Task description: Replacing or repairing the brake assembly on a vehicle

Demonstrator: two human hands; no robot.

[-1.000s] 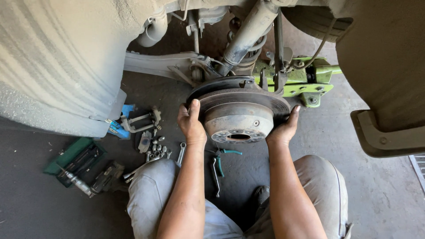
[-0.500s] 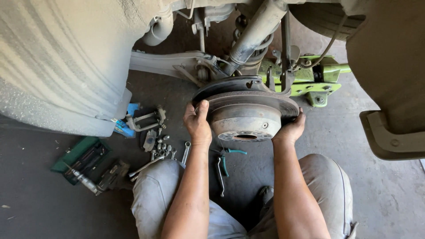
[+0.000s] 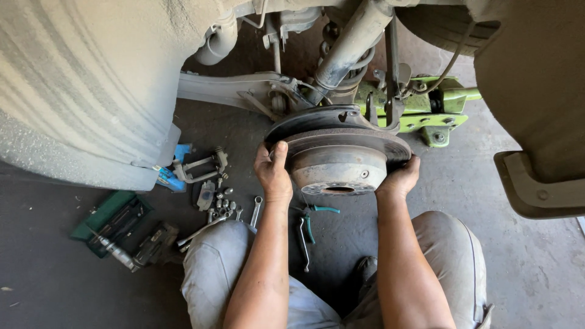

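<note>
The brake disc [image 3: 339, 161] is bare metal, dull and rust-browned, rough at the rim (smoother on the hub face). The jack [image 3: 426, 106] is painted green metal, chipped and grimy. The floor [image 3: 536, 268] is matt grey concrete, the trousers [image 3: 454, 256] dusty grey cloth.
</note>
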